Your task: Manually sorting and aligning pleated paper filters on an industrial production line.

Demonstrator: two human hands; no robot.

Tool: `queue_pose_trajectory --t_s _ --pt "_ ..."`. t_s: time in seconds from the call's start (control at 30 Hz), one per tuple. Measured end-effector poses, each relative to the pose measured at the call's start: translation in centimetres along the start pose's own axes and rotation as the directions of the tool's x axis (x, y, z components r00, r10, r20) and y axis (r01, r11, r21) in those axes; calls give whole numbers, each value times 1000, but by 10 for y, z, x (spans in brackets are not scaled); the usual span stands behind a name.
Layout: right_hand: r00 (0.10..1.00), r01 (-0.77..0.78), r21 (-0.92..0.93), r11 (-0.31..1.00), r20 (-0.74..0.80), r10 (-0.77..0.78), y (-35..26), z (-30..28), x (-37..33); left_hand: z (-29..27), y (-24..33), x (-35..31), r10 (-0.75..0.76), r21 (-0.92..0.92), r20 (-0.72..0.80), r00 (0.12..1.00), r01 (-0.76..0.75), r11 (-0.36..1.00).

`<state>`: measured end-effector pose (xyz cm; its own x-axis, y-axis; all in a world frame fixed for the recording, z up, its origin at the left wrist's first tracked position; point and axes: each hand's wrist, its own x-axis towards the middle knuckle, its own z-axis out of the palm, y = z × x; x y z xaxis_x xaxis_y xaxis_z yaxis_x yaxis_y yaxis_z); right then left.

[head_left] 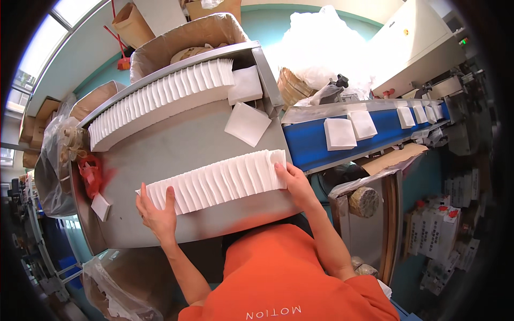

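Note:
A long row of folded white paper napkins [225, 182], standing on edge in bundles, lies across the near part of the grey metal table [176, 142]. Around its left end is my left hand [159, 216], thumb on the near side and fingers at the far side. My right hand [296, 184] presses on the right end, with its thumb and fingers bent against the last napkins. Between them the two hands hold the row together. Behind it, a second curved row of white napkins [160, 99] stands along the table's back wall.
Flat napkin stacks [247, 124] lie at the table's right corner. A blue conveyor belt [369, 131] carries several more stacks on the right. At the left are a red plastic bag [90, 174] and a small white stack [100, 207]. A lined carton [187, 40] stands behind the table.

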<state>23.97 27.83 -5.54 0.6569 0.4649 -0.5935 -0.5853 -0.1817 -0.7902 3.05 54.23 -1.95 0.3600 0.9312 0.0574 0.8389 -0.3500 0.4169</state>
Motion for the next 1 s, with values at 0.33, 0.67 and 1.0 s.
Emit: queue_pose_trajectory --t_s 0.33,0.67,1.0 --pt "998 -34 185 982 -40 42 -8 6 -1 3 8 -5 27 -15 -24 999 -27 1000" --pt "982 23 272 962 -188 29 -3 -28 6 -6 14 -7 69 -94 31 997 -66 993" --pt "978 -189 345 919 152 144 8 -13 -8 -6 8 -8 47 -119 45 998 -42 992"
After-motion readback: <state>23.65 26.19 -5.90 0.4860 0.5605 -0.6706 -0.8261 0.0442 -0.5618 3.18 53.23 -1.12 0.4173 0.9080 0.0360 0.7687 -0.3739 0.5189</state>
